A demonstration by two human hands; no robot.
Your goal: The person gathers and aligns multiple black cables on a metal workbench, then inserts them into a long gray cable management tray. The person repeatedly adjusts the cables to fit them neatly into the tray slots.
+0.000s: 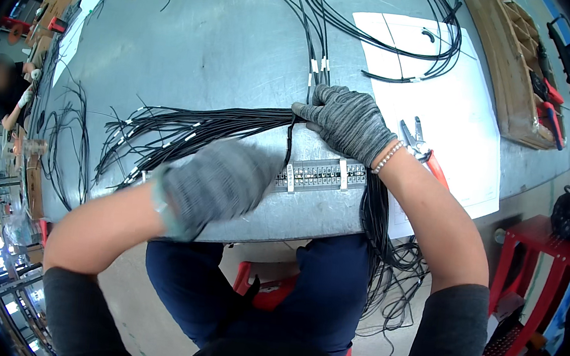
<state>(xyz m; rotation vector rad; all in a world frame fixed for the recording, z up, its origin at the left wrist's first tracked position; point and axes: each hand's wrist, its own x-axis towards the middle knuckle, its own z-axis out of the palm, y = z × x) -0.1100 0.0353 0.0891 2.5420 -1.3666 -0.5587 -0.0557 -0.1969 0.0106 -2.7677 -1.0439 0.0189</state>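
Observation:
My right hand (350, 122), in a grey knit glove, is closed around a bundle of black cables (229, 118) near the middle of the table. From that grip the bundle fans out to the left, and several cables with white sleeves (319, 63) run away toward the far edge. A thin black strand (289, 144) hangs from the bundle toward me. My left hand (222, 182), gloved too, is blurred by motion in front of the cables; its fingers cannot be made out. Just right of it lies a terminal strip (320, 175) with metal screws and white end pieces.
Pliers with red handles (421, 147) lie on a white paper sheet (469, 149) at the right. Beyond stands a wooden compartment box (518, 77) with tools. Black cables (381, 223) hang over the front edge. A red stand (542, 240) is at far right; a person (13, 90) works at far left.

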